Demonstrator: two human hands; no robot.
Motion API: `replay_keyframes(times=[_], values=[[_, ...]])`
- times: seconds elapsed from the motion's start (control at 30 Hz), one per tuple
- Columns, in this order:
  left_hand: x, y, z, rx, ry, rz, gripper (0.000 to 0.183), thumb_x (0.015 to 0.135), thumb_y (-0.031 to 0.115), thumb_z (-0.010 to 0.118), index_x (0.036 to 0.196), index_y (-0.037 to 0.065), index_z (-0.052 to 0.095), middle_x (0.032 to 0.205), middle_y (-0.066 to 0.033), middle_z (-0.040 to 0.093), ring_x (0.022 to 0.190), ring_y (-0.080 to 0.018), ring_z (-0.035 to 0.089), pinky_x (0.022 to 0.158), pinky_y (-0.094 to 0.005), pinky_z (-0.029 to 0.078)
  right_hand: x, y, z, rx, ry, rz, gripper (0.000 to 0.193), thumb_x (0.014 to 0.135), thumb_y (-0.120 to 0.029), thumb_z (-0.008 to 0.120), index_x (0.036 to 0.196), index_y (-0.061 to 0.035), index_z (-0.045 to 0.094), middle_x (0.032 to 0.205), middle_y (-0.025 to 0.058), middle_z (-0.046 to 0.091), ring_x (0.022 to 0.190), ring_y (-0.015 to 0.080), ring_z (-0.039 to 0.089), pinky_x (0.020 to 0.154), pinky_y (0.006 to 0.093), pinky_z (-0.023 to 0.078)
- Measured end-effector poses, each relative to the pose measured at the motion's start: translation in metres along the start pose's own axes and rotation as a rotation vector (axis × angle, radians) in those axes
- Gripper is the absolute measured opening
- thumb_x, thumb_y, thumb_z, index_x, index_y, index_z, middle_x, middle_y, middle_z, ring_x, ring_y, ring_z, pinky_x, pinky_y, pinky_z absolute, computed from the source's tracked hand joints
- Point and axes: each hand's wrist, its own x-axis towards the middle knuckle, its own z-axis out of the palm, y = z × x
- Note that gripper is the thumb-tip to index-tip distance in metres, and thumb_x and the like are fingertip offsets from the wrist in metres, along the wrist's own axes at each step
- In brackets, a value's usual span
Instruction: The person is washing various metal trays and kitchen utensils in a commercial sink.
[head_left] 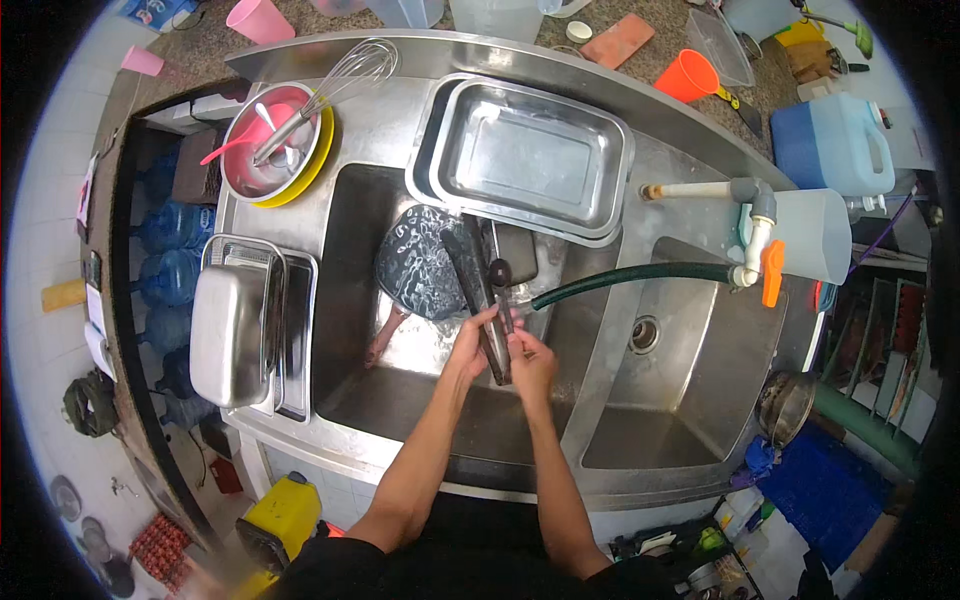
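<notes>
Over the large sink basin (350, 400), my left hand (467, 345) and my right hand (532, 368) are close together. Both sets of fingers close on the thin handle of a small dark spoon (500, 273), its round bowl pointing away from me. A long dark utensil (466, 262), possibly tongs, runs beside it and passes by my left fingers; whether that hand grips it too is unclear. The green hose (630, 274) ends just right of the spoon. Left of my hands, a black pan (415, 265) streaked with suds lies in the basin, its brown handle (384, 338) toward me.
Stacked metal trays (530, 150) overhang the basin's far side. Left stand a bowl (235, 180) with a whisk (350, 75) and upturned metal pans (232, 335). On the right are a second basin (650, 420), a tap with an orange lever (771, 272) and a blue-filled jug (825, 145).
</notes>
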Motion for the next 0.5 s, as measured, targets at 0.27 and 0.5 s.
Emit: replay_keyframes(times=[0.27, 0.5], values=[[0.017, 0.006, 0.000, 0.135, 0.126, 0.321, 0.006, 0.087, 0.006, 0.055, 0.084, 0.004, 0.050, 0.068, -0.0035, 0.052, 0.059, -0.0155, 0.055, 0.058, -0.0282, 0.048, 0.064, 0.060, 0.032, 0.312, -0.473, 0.307, 0.024, 0.084, -0.023, 0.070, 0.098, -0.0037, 0.071, 0.077, 0.0082, 0.068, 0.068, 0.0212, 0.063, 0.062, 0.0330, 0.048], [-0.028, 0.042, -0.017, 0.539, 0.483, 0.614, 0.020, 0.090, 0.010, 0.063, 0.101, 0.004, 0.047, 0.062, -0.0031, 0.049, 0.038, -0.0122, 0.046, 0.039, -0.0289, 0.047, 0.101, 0.004, 0.097, -0.403, 0.382, -0.145, 0.032, 0.075, -0.011, 0.071, 0.100, -0.0060, 0.052, 0.089, 0.0157, 0.059, 0.089, 0.0367, 0.060, 0.076, 0.0403, 0.047]])
